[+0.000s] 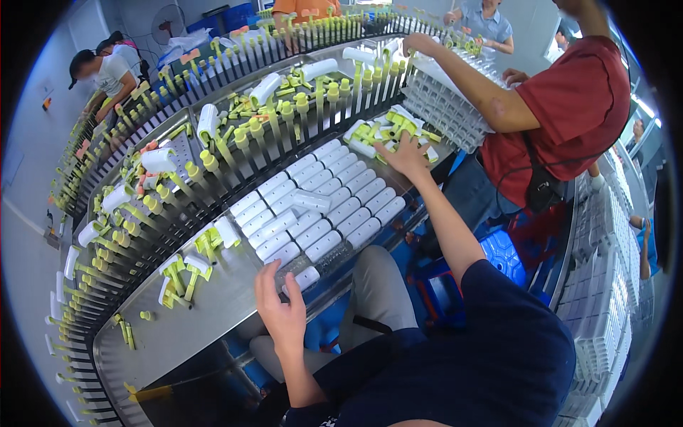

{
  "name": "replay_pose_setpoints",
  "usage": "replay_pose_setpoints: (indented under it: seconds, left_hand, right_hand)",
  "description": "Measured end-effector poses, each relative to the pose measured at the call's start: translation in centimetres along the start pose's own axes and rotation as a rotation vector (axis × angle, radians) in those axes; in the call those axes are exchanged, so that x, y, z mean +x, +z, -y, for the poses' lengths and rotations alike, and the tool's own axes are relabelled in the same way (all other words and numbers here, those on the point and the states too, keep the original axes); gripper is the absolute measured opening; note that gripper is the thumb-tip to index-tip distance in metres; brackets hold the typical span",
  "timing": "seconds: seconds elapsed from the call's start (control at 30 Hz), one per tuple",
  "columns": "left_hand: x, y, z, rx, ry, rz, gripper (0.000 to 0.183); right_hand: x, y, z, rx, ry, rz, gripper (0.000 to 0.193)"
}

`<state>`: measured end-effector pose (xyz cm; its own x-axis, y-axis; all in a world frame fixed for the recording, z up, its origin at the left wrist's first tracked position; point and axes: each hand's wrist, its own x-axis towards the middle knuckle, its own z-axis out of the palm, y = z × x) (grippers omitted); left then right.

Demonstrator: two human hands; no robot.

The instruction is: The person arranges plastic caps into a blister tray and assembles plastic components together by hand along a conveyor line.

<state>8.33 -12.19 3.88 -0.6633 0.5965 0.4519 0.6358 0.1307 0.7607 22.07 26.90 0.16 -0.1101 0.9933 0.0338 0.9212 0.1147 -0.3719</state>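
My left hand (281, 307) is at the near left corner of a clear plastic tray (334, 260), thumb and fingers apart. Beside the thumb sits a white rounded, elongated piece (304, 278); whether the hand touches it I cannot tell. Rows of similar white pieces (324, 245) fill most of the tray, and one piece (311, 201) lies askew on top of the others. Farther right, my right hand (407, 158) reaches with spread fingers to a pile of yellow-green plastic parts (388, 130) mixed with white pieces. Nothing shows gripped in it.
A curved conveyor with upright dark pegs carrying yellow-green tips (242, 139) runs behind the steel table (213, 313). More yellow-green parts (186, 274) lie on the left. At right, a co-worker in a red shirt (583, 107) reaches over stacked clear trays (445, 107).
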Motion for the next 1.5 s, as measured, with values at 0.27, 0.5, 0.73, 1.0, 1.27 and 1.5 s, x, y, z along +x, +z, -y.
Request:
replay_pose_setpoints:
  seconds: [0.27,0.5,0.73,1.0,1.27,1.5]
  left_hand:
    - [0.0,-0.1,-0.6,-0.073,-0.026,0.020,0.022]
    - [-0.6,-1.5,-0.1,-0.086,-0.052,0.027,0.021]
    - [-0.6,-1.5,-0.8,-0.072,-0.045,0.043,0.020]
    - [-0.9,-1.9,-1.0,-0.067,-0.037,0.115,0.018]
    - [-0.8,-2.0,-0.9,-0.064,-0.075,0.127,0.017]
    - [-1.0,-2.2,-0.4,-0.050,-0.074,0.116,0.018]
  right_hand:
    - [1.4,3.0,0.5,-0.050,-0.217,-0.263,0.067]
    - [0.3,1.0,-0.2,-0.253,-0.463,-0.123,0.077]
    - [0.8,2.3,-1.3,-0.343,-0.551,-0.248,0.065]
    - [3.0,1.4,-3.5,-0.268,-0.728,-0.182,0.060]
    - [2.5,-1.7,-2.8,0.139,-0.742,-0.090,0.043]
    - [2.1,-3.4,-1.3,0.371,-0.749,0.036,0.037]
